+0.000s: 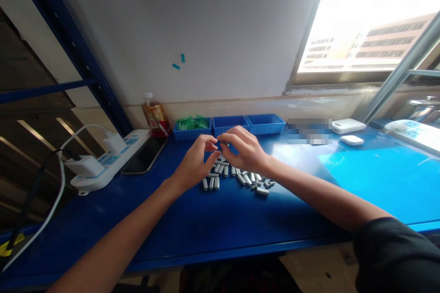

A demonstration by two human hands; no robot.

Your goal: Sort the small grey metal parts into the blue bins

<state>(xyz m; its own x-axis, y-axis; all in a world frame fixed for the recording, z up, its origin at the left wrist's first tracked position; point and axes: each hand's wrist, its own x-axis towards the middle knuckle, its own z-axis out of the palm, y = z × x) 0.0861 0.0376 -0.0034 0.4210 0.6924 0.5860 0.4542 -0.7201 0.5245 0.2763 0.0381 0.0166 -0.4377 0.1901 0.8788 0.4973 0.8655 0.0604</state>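
My left hand [196, 158] and my right hand [242, 149] meet fingertip to fingertip above a pile of several small silver cylinders [237, 177] on the blue table [220, 219]. Both hands are pinched together around something small that I cannot make out. The pile lies just under and in front of the hands. Behind them stand three blue bins: the left bin [191, 129] holds green pieces, the middle bin [229, 123] and the right bin [265, 123] show no contents from here.
A white power strip [106, 161] with plugged chargers and a dark phone [144, 155] lie at the left. A bottle of amber drink [155, 116] stands by the wall. White small devices [348, 126] and another power strip [415, 132] sit at the right under the window.
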